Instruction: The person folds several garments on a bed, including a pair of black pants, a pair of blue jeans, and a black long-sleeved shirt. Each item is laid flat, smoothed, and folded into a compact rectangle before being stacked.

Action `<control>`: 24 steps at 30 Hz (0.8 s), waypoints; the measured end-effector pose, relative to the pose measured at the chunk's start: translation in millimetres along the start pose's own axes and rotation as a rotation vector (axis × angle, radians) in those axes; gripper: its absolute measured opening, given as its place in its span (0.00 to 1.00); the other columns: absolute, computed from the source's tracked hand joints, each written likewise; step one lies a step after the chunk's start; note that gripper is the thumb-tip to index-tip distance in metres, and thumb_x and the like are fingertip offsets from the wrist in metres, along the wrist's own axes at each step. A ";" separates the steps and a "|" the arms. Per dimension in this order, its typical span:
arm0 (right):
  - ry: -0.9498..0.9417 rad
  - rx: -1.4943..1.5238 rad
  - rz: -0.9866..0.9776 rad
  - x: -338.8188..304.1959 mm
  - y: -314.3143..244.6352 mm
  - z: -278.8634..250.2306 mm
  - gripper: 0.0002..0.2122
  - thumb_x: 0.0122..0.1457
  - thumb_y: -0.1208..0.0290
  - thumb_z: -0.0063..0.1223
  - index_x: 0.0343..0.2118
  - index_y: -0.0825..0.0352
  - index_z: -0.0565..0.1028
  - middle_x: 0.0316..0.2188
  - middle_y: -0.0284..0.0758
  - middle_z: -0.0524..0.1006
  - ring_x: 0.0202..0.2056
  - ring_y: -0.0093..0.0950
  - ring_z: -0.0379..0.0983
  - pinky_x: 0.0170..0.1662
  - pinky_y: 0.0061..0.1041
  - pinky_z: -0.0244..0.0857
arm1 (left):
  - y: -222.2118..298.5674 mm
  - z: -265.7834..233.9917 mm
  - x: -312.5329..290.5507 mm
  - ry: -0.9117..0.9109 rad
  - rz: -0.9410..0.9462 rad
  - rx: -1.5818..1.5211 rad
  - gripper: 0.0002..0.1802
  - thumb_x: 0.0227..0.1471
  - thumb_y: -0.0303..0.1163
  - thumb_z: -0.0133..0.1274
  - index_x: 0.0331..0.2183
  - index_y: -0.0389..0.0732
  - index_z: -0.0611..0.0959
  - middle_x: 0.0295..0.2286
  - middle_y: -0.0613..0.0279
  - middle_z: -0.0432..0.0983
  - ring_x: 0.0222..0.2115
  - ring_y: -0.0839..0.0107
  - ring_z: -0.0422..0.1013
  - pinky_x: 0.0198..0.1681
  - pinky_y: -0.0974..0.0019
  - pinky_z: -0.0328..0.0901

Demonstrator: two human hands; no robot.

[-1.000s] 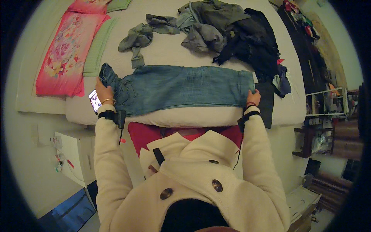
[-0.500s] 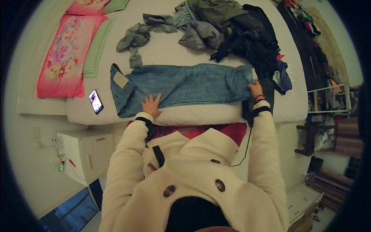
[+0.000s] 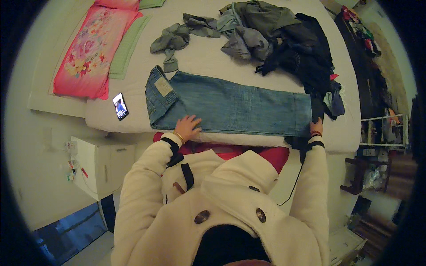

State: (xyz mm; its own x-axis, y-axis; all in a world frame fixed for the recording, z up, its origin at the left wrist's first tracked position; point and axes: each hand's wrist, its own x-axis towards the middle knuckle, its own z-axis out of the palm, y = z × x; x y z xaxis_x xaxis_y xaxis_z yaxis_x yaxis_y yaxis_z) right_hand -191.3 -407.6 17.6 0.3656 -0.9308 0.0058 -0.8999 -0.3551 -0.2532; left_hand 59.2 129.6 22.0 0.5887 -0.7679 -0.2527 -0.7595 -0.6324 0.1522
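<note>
1. Since the frame half a second ago, the right hand shifts toward the person, down to the near corner of the hem, and the blue jeans now lie with that end closer to the bed's near edge. Their waist end sits farther from the phone.
2. The jeans lie folded lengthwise across the near side of the bed, waistband to the left, hems to the right, with a pale patch showing at the waist.
3. The left hand rests palm down on the near edge of the jeans, its fingers spread and gripping nothing.
4. The right hand touches the hem corner; whether its fingers pinch the cloth, I cannot tell.
5. The phone lies to the left of the waistband, apart from it, screen lit.
6. Beyond the jeans are grey garments and, farther right, a heap of dark clothes.
7. A pink floral pillow lies at the far left, beside a green mat.
</note>
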 end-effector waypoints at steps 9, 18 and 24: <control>-0.142 0.128 -0.776 -104.8 -200.8 28.5 0.21 0.45 0.68 0.50 0.44 0.66 0.65 0.48 0.45 0.60 0.49 0.42 0.55 0.52 0.33 0.49 | -56.1 0.1 12.0 -0.048 -0.518 0.083 0.31 0.42 0.47 0.47 0.50 0.53 0.60 0.47 0.54 0.58 0.45 0.59 0.59 0.41 0.49 0.57; -0.518 -0.394 -0.729 -142.5 -255.6 56.8 0.42 0.33 0.46 0.58 0.54 0.46 0.49 0.57 0.28 0.42 0.57 0.35 0.38 0.47 0.61 0.41 | -129.9 -15.9 -15.4 -0.029 -0.633 -0.146 0.43 0.37 0.45 0.53 0.53 0.45 0.51 0.38 0.45 0.67 0.39 0.53 0.65 0.41 0.60 0.60; -0.560 -0.368 -0.369 -86.5 -184.9 62.1 0.46 0.31 0.46 0.59 0.55 0.44 0.45 0.57 0.26 0.40 0.58 0.35 0.36 0.47 0.62 0.40 | -151.7 -19.7 -12.0 -0.178 -0.704 -0.132 0.26 0.36 0.40 0.54 0.39 0.40 0.69 0.34 0.47 0.70 0.35 0.53 0.67 0.38 0.58 0.62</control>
State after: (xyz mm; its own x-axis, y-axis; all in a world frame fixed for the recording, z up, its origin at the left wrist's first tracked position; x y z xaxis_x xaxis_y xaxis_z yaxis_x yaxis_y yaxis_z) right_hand -41.8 -256.0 3.9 0.6356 -0.5976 -0.4888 -0.6811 -0.7321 0.0094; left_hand 172.8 232.7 20.8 0.8619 -0.1546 -0.4829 -0.1724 -0.9850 0.0078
